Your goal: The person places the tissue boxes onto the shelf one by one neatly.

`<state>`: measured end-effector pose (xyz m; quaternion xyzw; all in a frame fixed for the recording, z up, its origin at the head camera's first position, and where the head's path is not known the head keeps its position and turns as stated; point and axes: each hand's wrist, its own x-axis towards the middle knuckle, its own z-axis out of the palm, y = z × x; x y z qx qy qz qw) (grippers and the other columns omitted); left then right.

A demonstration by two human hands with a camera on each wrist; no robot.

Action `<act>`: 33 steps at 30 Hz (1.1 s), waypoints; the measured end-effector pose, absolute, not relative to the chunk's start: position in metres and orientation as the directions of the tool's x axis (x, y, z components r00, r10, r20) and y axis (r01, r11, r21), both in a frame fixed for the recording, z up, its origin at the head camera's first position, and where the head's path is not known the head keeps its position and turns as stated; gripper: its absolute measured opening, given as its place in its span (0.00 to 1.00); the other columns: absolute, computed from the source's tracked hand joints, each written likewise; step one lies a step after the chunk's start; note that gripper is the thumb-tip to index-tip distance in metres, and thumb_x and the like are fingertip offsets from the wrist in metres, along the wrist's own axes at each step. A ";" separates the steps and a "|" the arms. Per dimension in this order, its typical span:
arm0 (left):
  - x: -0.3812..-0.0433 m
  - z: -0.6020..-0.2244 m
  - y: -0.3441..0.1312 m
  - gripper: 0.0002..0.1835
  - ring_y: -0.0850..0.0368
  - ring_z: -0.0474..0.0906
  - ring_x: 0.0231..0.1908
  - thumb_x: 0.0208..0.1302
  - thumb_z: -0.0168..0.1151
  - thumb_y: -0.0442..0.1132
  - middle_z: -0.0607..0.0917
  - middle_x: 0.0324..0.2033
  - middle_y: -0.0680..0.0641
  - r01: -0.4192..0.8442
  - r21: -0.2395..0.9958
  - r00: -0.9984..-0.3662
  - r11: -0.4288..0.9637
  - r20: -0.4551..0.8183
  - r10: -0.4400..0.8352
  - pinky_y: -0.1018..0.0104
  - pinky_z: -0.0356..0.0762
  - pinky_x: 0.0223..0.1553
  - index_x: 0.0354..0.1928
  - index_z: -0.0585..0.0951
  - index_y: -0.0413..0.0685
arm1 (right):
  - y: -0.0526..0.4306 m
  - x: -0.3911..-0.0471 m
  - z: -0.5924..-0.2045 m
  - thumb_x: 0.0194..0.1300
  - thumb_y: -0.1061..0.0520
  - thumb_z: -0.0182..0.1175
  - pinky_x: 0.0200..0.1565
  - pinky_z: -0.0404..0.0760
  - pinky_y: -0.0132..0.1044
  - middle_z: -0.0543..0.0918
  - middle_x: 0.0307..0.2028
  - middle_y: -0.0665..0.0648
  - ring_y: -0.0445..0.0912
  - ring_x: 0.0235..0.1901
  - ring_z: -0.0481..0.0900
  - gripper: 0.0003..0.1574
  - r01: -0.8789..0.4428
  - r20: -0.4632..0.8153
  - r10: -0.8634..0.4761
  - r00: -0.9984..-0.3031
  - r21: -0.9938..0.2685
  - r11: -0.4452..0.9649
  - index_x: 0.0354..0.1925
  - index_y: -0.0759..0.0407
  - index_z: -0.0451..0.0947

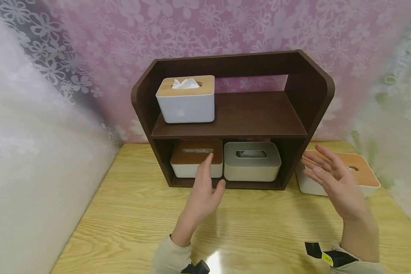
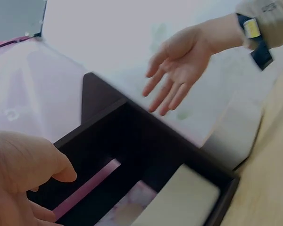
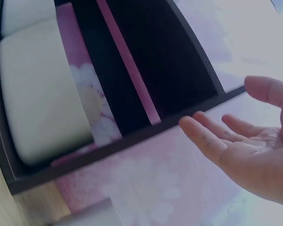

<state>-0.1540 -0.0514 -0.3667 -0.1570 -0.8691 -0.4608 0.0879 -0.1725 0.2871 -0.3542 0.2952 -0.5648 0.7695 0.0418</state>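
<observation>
My left hand (image 1: 203, 194) hovers in front of the shelf's lower level with fingers extended, holding nothing. Behind it, a brown-topped tissue box (image 1: 196, 170) stands at the lower left, beside a grey-topped tissue box (image 1: 251, 173). The right hand (image 1: 342, 186), fingers loosely spread, is raised near the shelf's right side. From the head it partly covers a tissue box with an orange-brown wooden lid (image 1: 363, 167) on the table; whether they touch cannot be told. Another tissue box (image 1: 186, 108), light-wood lidded with a white tissue sticking out, sits at the upper left.
The dark brown two-level shelf (image 1: 260, 114) stands on a wood-grain table (image 1: 123, 213), close to a pink flowered backdrop (image 1: 198, 34). Pale coverings rise along the left (image 1: 31, 160) and right (image 1: 397, 114) sides. Bands with small devices circle both wrists.
</observation>
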 end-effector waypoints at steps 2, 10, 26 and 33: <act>-0.151 -0.368 -0.042 0.40 0.49 0.54 0.73 0.73 0.53 0.39 0.55 0.74 0.41 0.363 0.767 -0.931 0.529 0.276 0.238 0.49 0.61 0.69 0.79 0.44 0.52 | 0.295 -0.173 -0.355 0.71 0.80 0.33 0.58 0.77 0.35 0.73 0.65 0.62 0.48 0.63 0.75 0.37 -0.412 0.529 -0.283 -0.800 -0.828 -0.381 0.75 0.69 0.48; -0.135 -0.384 -0.001 0.39 0.50 0.57 0.73 0.73 0.53 0.41 0.58 0.73 0.42 0.439 0.701 -0.877 0.562 0.199 0.437 0.53 0.64 0.68 0.79 0.46 0.51 | 0.326 -0.171 -0.366 0.73 0.78 0.37 0.54 0.79 0.31 0.76 0.61 0.59 0.45 0.58 0.79 0.33 -0.408 0.480 -0.166 -0.862 -0.849 -0.336 0.73 0.67 0.57; -0.159 -0.400 0.077 0.38 0.60 0.53 0.73 0.73 0.51 0.44 0.53 0.76 0.52 0.408 0.814 -0.753 0.414 0.045 0.656 0.63 0.64 0.67 0.79 0.46 0.59 | 0.379 -0.169 -0.378 0.73 0.55 0.54 0.51 0.67 0.15 0.70 0.55 0.36 0.37 0.60 0.67 0.36 0.042 0.105 0.436 -0.894 -0.948 0.315 0.75 0.49 0.59; -0.171 -0.408 0.108 0.43 0.60 0.51 0.74 0.68 0.56 0.44 0.51 0.76 0.55 0.295 0.866 -0.760 0.403 -0.043 0.648 0.62 0.63 0.67 0.79 0.45 0.64 | 0.393 -0.177 -0.393 0.72 0.50 0.52 0.73 0.52 0.41 0.61 0.73 0.52 0.49 0.74 0.51 0.39 0.231 -0.009 0.573 -0.820 -0.920 0.316 0.77 0.50 0.56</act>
